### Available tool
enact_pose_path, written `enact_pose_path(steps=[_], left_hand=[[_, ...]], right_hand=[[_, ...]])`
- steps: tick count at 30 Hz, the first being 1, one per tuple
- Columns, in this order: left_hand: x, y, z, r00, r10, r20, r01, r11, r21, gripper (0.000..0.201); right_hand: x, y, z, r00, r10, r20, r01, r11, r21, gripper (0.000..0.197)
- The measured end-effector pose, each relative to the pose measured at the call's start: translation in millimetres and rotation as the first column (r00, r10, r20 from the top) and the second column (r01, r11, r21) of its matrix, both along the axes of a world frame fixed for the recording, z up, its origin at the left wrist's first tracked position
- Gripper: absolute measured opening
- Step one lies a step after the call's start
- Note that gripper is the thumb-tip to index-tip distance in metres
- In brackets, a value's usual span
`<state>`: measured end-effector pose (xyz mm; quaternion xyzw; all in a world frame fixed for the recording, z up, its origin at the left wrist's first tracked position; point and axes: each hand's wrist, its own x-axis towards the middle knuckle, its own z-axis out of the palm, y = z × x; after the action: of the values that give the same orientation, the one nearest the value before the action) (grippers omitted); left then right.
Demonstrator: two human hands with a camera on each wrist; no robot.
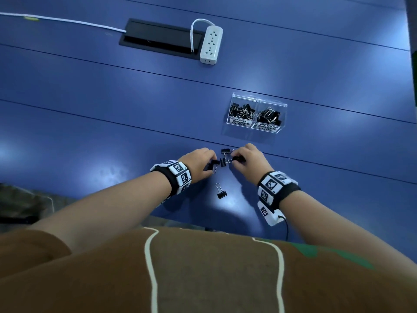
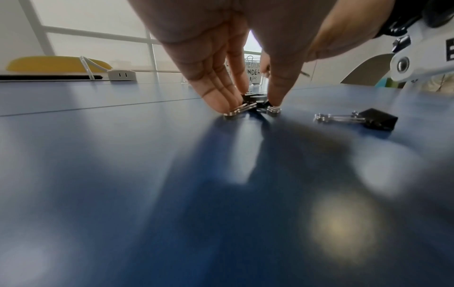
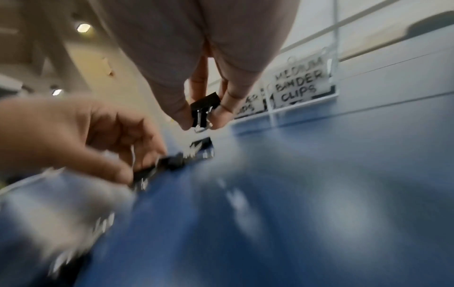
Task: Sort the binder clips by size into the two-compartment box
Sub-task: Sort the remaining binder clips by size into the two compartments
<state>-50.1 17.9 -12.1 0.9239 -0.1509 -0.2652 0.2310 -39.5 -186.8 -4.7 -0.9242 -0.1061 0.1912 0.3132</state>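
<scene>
— Your right hand (image 3: 196,97) has its grip closed around one black metal binder clip with silver wire handles (image 3: 203,110), pinched between thumb and fingertips just above the blue desk (image 1: 90,109).

— And my left?

— Your left hand (image 1: 198,164) pinches a second black binder clip (image 1: 214,164) that lies on the desk; in the left wrist view your fingertips (image 2: 221,101) press on its silver handles, thumb on one side, fingers on the other.

— Where are the other clips?

— A few loose black clips (image 1: 224,154) lie between your hands, and one lone black clip (image 1: 221,192) rests nearer your body, apart from the rest.

— The box?

— That clear plastic two-compartment box (image 1: 257,114) stands beyond your right hand. Its left compartment is labelled SMALL BINDER CLIPS, its right MEDIUM BINDER CLIPS, and both hold black clips.

— Anything else?

— One white power strip (image 1: 211,45) sits far back beside a black cable hatch (image 1: 158,38).
</scene>
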Motion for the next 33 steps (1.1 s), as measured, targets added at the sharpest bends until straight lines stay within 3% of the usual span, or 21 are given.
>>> enact_pose_path(steps=[7,10,16,19,21,24,26,29,33], left_hand=[[8.0,-15.5,0.8,0.998,0.046,0.039,-0.043,0.996,-0.078,0.038],[9.6,-15.6,5.7,0.996,0.073,0.051,-0.068,0.994,-0.082,0.037],[6.6,-9.4,8.1,0.996,0.087,0.031,-0.082,0.988,-0.132,0.028],[-1.2,-10.2,9.7,0.999,-0.015,0.033,0.019,0.994,-0.106,0.029],[-8.1,-13.1,12.0,0.990,-0.141,0.020,0.142,0.988,-0.061,0.032],[-18.2,-19.0,13.4,0.929,-0.369,0.000,0.368,0.927,0.066,0.038],[-24.0,-23.2,14.8,0.866,-0.499,-0.020,0.496,0.854,0.154,0.041],[-27.6,-27.1,15.9,0.807,-0.588,-0.050,0.585,0.785,0.205,0.042],[-25.8,-31.6,13.0,0.812,-0.582,-0.042,0.577,0.790,0.209,0.036]], right_hand=[[62.4,-40.5,46.2,0.944,-0.197,0.265,0.195,0.980,0.031,0.017],[92.1,-50.9,47.2,0.935,-0.236,0.266,0.251,0.968,-0.021,0.016],[106.4,-52.9,31.5,0.962,-0.176,0.209,0.208,0.967,-0.144,0.023],[88.5,-39.1,28.6,0.933,-0.134,0.333,0.167,0.983,-0.071,0.020],[69.2,-21.9,21.6,0.944,-0.003,0.330,0.026,0.998,-0.063,0.024],[42.4,1.2,6.2,0.938,0.303,0.167,-0.287,0.951,-0.112,0.049],[32.6,8.4,-1.8,0.907,0.420,0.022,-0.407,0.890,-0.204,0.060],[26.8,8.7,-9.8,0.902,0.428,-0.048,-0.426,0.869,-0.252,0.051],[25.1,-2.2,-17.9,0.960,0.279,0.005,-0.272,0.939,-0.209,0.026]])
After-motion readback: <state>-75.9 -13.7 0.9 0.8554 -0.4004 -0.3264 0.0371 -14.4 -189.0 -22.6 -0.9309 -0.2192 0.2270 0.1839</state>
